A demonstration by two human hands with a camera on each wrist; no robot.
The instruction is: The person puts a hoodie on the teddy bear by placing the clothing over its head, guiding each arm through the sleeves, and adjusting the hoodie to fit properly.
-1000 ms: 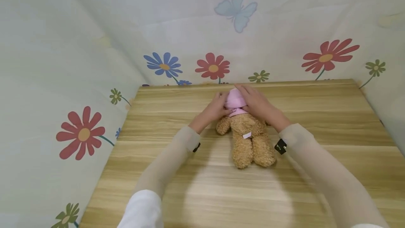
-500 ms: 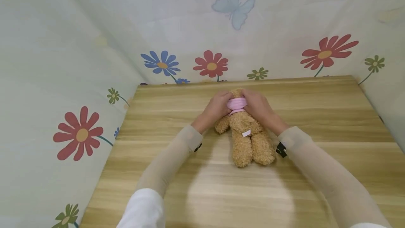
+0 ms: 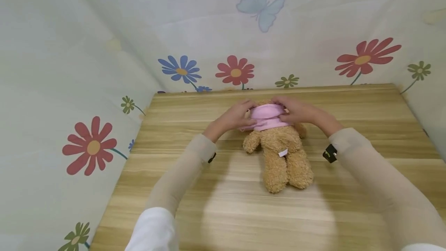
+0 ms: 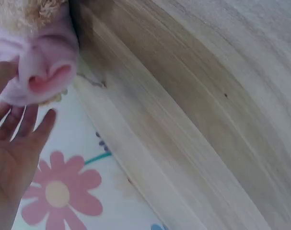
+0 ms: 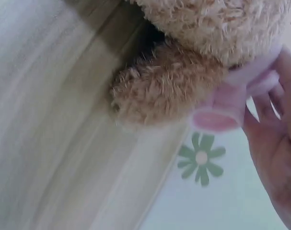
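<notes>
A brown teddy bear (image 3: 278,142) lies on the wooden table with its legs toward me and a white tag (image 3: 283,153) on its lower body. A small pink shirt (image 3: 268,117) is bunched round its head and neck; fur shows just above the cloth. My left hand (image 3: 234,118) grips the shirt's left side, thumb on the cloth, near a sleeve opening (image 4: 49,79). On the other side my right hand (image 3: 297,110) holds the cloth between thumb and fingers. In the right wrist view, a bear arm (image 5: 167,88) lies outside the other sleeve (image 5: 215,120).
The wooden table (image 3: 181,138) meets a pale flowered wall covering (image 3: 195,18) at the back and left. Each forearm wears a beige sleeve, with a dark wrist device (image 3: 330,153) beside the right one.
The pink shirt has slid down from the top of the bear's head and now spreads wider near the neck. My hands have moved apart, the right one farther right. The bear has shifted slightly right.
</notes>
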